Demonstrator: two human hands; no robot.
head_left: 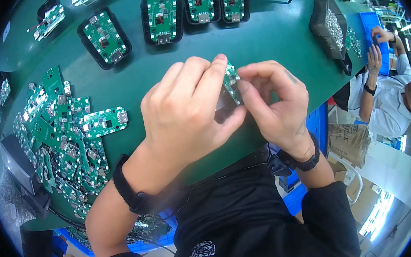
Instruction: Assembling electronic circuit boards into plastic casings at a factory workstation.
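A small green circuit board [231, 82] is held tilted, up on edge, over the green table. My left hand [182, 104] grips it from the left, its back toward me and covering much of the board. On the other side, the thumb and index finger of my right hand [278, 103] are closed in a pinch at the board's right edge. Whether a smaller part is between those fingertips is hidden. To the left of my left hand lies a loose heap of similar green circuit boards [66, 139].
Black housings with green boards inside [162, 16] stand in a row at the back. A dark tray of small metal parts [330, 27] sits at the far right. Dark equipment [20, 165] is at left. A co-worker [391, 99] works at right, beyond the table [270, 31].
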